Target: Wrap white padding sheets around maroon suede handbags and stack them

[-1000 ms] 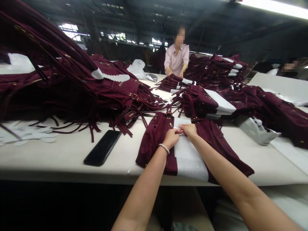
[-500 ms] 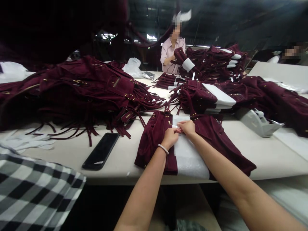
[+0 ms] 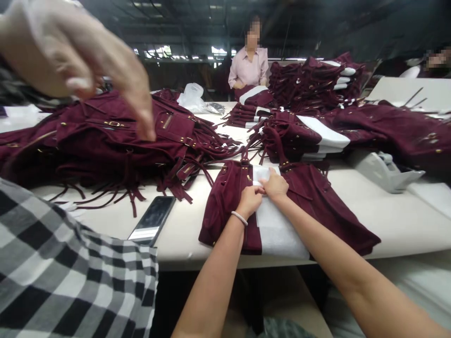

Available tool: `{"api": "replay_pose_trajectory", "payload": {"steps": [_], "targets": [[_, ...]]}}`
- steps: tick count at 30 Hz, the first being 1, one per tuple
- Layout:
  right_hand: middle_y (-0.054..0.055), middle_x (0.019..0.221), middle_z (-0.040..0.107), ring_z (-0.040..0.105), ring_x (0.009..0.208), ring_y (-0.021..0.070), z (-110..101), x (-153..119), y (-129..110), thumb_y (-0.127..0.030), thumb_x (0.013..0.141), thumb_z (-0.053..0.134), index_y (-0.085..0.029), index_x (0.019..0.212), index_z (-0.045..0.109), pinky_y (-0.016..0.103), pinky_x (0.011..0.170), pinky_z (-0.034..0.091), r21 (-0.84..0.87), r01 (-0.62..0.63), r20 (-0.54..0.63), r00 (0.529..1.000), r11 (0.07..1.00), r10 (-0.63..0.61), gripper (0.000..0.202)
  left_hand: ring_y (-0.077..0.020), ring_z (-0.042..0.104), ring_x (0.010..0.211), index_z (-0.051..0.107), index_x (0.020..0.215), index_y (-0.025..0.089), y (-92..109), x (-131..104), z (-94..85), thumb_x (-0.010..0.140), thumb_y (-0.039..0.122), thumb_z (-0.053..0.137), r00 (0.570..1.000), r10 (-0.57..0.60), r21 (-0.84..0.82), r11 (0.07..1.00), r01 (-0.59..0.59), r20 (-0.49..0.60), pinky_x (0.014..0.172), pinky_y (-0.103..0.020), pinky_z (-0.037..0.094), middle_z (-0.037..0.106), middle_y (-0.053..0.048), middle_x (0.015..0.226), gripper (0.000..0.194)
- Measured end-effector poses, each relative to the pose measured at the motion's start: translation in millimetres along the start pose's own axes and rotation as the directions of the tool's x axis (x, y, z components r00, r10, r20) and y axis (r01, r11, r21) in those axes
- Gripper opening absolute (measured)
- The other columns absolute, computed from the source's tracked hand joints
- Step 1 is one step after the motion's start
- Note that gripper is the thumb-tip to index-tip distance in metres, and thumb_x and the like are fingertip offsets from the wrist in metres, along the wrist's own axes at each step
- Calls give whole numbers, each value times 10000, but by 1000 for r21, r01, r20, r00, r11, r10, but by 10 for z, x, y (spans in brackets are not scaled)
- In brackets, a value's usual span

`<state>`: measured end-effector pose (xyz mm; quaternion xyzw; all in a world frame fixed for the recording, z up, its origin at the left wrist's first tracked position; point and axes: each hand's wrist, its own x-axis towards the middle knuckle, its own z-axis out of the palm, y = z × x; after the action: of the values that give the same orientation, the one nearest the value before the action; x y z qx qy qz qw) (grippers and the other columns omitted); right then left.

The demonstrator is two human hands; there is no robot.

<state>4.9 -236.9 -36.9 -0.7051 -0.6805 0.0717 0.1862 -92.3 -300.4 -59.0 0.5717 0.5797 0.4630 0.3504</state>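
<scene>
A burgundy handbag (image 3: 327, 206) lies flat at the table's front edge, its handles pointing away from me. Around its middle runs a white wrapping sheet (image 3: 278, 230). My left hand (image 3: 251, 199) is closed in a pinch at the sheet near the bag's top. Touching it, my right hand (image 3: 276, 185) has its fingertips pressed together on the same sheet, with the forearm crossing the bag. Whatever small piece may lie between the fingertips is hidden.
Left is a heap of burgundy bags (image 3: 130, 131); a phone (image 3: 153, 218) lies before it. A co-worker's hand (image 3: 105, 65) hangs over the heap. Right are wrapped bags (image 3: 292, 136) and a grey tape dispenser (image 3: 387, 171). Across the table stands a person (image 3: 248, 68).
A co-worker's hand has come into view at upper left, and the checked sleeve reaches farther right. The phone's screen has lit up. My hands have barely shifted.
</scene>
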Motion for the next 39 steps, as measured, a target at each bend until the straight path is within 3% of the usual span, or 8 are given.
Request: {"api": "replay_pose_trajectory", "payload": {"steps": [4,15,22,39], "targets": [[159,1023,709,682,969,294,-42,25,12,-527,841,646,-204,1284,522,377,811,509,-104,-1,29,1000,995,4,562,-189,683,988,764,797,159,-10,4,13,686,-56,475,1000,-7,-10,1000,7,-9,964,-293,477,753,-68,990,377],[148,963,701,678,938,292,25,245,89,-569,820,650,-190,1071,555,359,773,497,-13,-13,16,1000,1000,13,464,-198,668,1021,750,711,162,-12,-17,3,673,-46,488,999,-32,-50,998,30,-32,1010,-329,454,735,-73,1046,337],[37,920,706,659,919,239,-23,245,244,-523,803,662,-260,965,557,313,746,456,45,98,132,986,994,-103,326,-206,671,1009,740,660,155,-38,-9,3,661,-23,500,998,-48,-110,993,42,-52,979,-348,470,740,-91,1027,299],[51,944,692,632,915,244,-110,195,329,-537,742,723,-237,932,548,293,708,419,82,270,233,931,959,-282,396,-201,683,916,710,600,143,-64,-23,27,641,77,605,980,-146,-365,927,88,-132,863,-328,533,748,-101,904,131]]}}
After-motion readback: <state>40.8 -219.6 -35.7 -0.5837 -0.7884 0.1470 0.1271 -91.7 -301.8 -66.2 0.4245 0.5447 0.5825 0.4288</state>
